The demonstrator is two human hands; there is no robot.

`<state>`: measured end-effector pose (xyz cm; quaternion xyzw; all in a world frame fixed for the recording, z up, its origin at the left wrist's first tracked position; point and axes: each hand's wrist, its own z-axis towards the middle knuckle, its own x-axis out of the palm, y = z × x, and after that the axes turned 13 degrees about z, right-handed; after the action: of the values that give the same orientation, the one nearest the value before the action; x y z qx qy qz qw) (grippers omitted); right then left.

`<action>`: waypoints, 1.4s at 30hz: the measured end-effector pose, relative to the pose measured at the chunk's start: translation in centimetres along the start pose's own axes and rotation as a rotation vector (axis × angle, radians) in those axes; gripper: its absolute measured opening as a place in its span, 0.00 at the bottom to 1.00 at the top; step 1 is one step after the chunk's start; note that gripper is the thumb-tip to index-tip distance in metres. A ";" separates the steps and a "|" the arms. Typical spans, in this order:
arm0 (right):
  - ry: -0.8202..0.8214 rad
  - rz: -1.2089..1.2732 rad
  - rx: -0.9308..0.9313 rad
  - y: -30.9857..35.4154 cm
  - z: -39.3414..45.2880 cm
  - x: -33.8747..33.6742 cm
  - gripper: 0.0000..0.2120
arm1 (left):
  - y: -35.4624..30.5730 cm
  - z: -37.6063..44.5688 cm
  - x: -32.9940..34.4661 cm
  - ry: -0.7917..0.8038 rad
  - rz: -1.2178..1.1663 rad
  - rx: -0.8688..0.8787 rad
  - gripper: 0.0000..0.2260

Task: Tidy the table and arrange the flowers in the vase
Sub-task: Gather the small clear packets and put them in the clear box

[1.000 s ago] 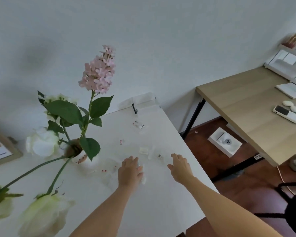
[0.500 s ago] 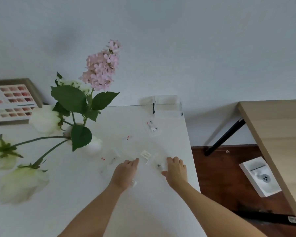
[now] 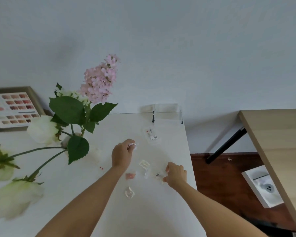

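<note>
The left hand (image 3: 122, 155) is pinching a small clear packet (image 3: 132, 145) between its fingertips, just above the tabletop (image 3: 75, 194). The right hand (image 3: 176, 175) is closing its fingers on another small packet (image 3: 158, 175) near the right edge. More packets (image 3: 129, 192) are lying between the forearms. The vase (image 3: 66, 142), further left, is already holding the flowers (image 3: 100, 81), so the tidying step seems underway; next, both hands would need somewhere to put this litter, perhaps the clear box (image 3: 167, 111) at the back.

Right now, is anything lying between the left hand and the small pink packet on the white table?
No. The small pink packet lies uncovered just beside the left hand's wrist, with bare white table around it.
</note>
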<state>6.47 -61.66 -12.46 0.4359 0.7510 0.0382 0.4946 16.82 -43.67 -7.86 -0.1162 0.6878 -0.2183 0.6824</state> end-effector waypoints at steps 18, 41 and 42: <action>-0.410 0.510 -0.249 5.0 14.4 -19.3 0.13 | -11.5 15.4 3.7 0.035 -0.289 0.024 0.04; -0.465 0.317 -0.493 8.9 15.8 -13.2 0.12 | -4.0 12.9 3.8 -0.218 -0.147 0.069 0.09; -0.485 0.333 -0.583 8.7 15.0 -12.4 0.10 | -3.0 12.5 3.9 -0.221 -0.119 0.048 0.10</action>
<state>25.09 -70.46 -6.97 0.3894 0.4895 0.2250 0.7471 28.58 -49.90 -9.61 -0.1637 0.5948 -0.2605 0.7427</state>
